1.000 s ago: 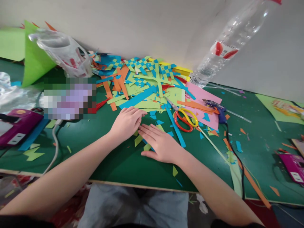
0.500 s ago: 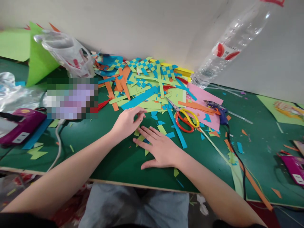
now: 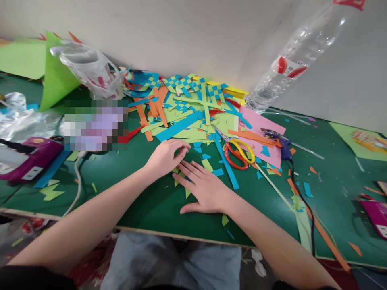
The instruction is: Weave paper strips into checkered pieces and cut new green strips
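Observation:
My right hand (image 3: 204, 187) lies flat on the green table (image 3: 145, 205), fingers stretched out over small green and blue paper strips (image 3: 208, 165). My left hand (image 3: 166, 157) rests just beyond it with its fingers curled and pinched together at the tips; what it pinches, if anything, is too small to make out. Behind both hands spreads a pile of woven and loose green, blue and orange paper strips (image 3: 187, 108). Red and yellow scissors (image 3: 237, 151) lie to the right of my hands.
A clear plastic bottle (image 3: 287, 64) leans against the wall at the back right. A blue glue gun (image 3: 281, 141) with a black cord lies on pink paper. Purple devices (image 3: 28, 159) sit at the left and right edges. A plastic bag (image 3: 87, 70) lies at the back left.
My left hand lifted from lying flat and curled its fingers into a pinch. My right hand slid slightly toward me, staying flat on the strips.

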### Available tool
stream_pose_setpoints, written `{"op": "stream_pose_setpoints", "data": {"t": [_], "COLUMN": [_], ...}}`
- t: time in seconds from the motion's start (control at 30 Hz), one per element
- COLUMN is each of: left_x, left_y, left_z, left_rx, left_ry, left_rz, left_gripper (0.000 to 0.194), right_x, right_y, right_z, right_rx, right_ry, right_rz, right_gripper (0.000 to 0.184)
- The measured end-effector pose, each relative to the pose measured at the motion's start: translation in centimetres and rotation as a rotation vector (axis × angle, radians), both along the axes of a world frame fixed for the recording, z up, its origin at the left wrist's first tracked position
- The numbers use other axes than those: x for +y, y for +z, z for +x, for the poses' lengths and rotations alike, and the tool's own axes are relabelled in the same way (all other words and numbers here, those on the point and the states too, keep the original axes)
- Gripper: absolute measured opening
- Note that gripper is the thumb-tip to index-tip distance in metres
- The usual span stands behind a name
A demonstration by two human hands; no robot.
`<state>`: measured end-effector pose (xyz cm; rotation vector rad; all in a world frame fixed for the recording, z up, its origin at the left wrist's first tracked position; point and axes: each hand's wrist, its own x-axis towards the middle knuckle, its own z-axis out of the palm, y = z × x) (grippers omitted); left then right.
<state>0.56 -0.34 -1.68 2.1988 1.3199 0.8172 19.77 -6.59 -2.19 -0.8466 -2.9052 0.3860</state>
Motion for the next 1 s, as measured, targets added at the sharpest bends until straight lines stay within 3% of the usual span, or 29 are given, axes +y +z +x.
{"op": "stream_pose_setpoints", "data": {"t": [0.43, 1.0], "left_x": [-0.05, 0.11], "left_y": [-0.04, 0.11], "left_z": [-0.1, -0.1], "left_rx": [0.126, 0.124], "left_ry": [-0.025, -0.022], "left_rz": [0.077, 0.059], "left_gripper": [0.024, 0.026], "right_x": [0.02, -0.1], "right_y": [-0.35, -0.19], "right_z": [0.08, 0.01], "right_rx": [-0.023, -0.001], "right_ry": [0.034, 0.04], "right_rz": [0.042, 0.056], "right_gripper": [0.089, 0.082]}}
